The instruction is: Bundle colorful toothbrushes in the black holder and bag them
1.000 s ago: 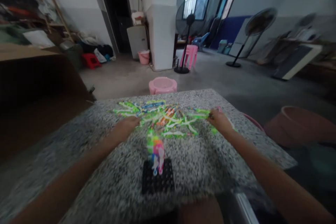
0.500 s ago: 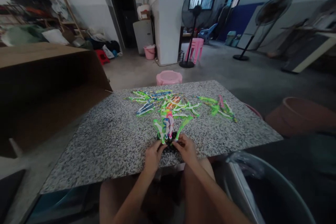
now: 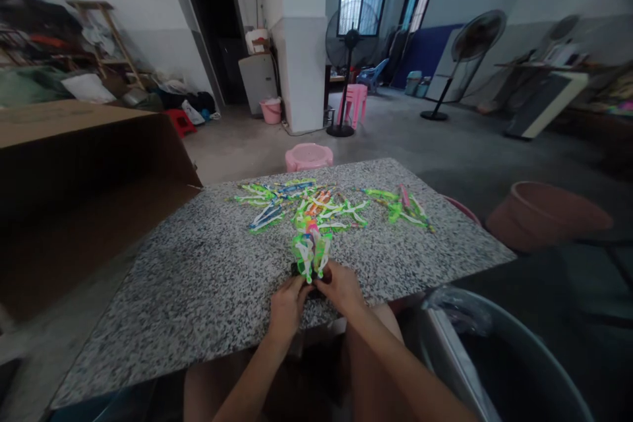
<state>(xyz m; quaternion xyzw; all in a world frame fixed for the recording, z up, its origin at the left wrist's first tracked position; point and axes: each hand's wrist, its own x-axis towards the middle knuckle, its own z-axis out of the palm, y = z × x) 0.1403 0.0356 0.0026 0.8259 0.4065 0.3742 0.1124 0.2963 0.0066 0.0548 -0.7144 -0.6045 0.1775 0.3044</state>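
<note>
The left hand [image 3: 287, 308] and right hand [image 3: 342, 289] grip a black plastic base [image 3: 299, 269] near the granite desk's [image 3: 163, 297] edge, steadying it while its bundle of green plastic strips [image 3: 310, 252] rises above their fingers.

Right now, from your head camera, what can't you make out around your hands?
All in the head view:
- Black piece: mostly hidden by the left hand, right hand and green plastic strips.
- How the hands grip: hidden by those strips.
- Grey tub: cut off by the bottom edge, inside too dark.
</note>
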